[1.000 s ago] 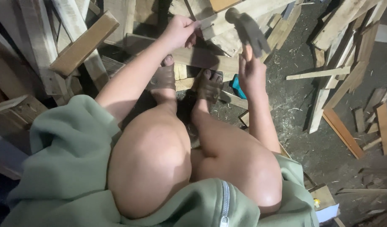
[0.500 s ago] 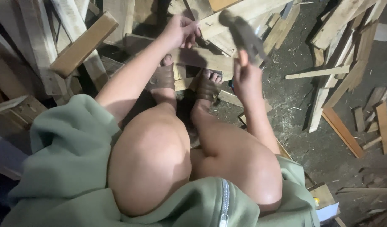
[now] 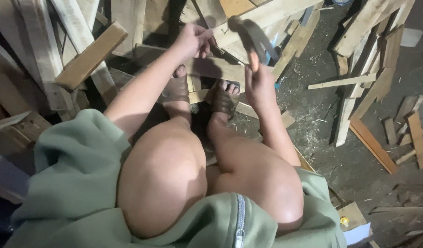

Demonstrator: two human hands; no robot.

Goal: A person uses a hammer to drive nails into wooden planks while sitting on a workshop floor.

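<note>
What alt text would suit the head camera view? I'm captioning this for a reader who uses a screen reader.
Seen from above, a crouching person's right hand raises a hammer over a wooden plank, while the left hand pinches something too small to make out at the plank's far edge. Both sandalled feet rest by the plank, with scrap boards strewn over the dark ground.

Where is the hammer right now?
The hammer is near the top centre of the head view, raised in the right hand, its head just right of the left hand, above the wooden planks.
</note>
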